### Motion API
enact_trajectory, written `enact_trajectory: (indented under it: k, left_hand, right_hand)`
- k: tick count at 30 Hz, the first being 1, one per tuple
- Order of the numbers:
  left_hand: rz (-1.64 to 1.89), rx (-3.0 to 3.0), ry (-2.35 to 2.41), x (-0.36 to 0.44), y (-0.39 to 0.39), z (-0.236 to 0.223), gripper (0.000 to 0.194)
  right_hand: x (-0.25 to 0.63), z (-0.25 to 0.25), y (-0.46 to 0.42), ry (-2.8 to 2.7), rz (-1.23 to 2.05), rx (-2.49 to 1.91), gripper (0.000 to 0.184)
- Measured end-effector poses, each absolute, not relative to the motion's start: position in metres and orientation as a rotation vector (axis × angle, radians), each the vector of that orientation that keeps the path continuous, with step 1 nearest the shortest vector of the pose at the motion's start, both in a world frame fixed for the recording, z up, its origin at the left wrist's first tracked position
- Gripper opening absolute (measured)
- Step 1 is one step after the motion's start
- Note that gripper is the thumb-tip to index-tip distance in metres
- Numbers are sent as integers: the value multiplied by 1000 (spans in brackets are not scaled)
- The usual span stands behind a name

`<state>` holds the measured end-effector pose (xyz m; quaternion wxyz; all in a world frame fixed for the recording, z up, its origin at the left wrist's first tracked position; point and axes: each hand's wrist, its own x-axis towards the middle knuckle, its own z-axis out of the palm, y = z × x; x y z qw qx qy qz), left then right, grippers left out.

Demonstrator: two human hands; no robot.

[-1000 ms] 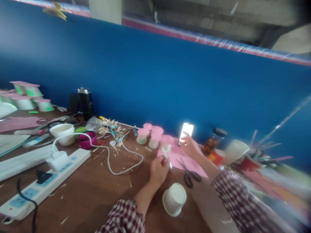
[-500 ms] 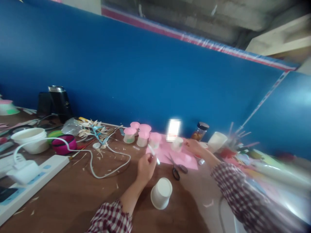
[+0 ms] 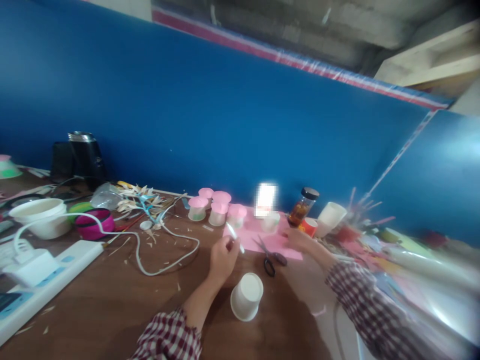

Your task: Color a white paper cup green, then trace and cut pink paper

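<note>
My left hand is closed around a slim white pen-like stick, which slants up to the left from the fingers. My right hand reaches over the right part of a pink paper sheet. Blur hides its fingertips, so whether it holds anything is unclear. Scissors with dark handles lie between the hands, blades on the sheet. Close in front stands an upside-down white paper cup. A pale cup and a pink-topped cup stand at the sheet's far side.
Several pink-topped cups stand left of the sheet. A lidded jar, a red container and a white cup are at right. A white cable, power strip and white tub occupy the left.
My right hand has drawn back from beside the jar towards the sheet's right part, uncovering the red container. My left hand keeps the white stick in nearly the same place.
</note>
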<state>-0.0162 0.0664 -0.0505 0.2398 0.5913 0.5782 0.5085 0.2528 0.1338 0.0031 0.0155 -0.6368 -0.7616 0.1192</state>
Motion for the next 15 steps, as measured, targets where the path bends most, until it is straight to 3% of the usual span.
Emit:
enact_trajectory:
  k: [5, 15]
  left_hand:
    - [1386, 1625, 1577, -16, 68, -52, 37]
    - [1401, 1615, 1583, -15, 66, -51, 35]
  right_hand:
    - [260, 17, 137, -2291, 487, -1949, 10]
    - [239, 62, 167, -2164, 293, -1873, 22]
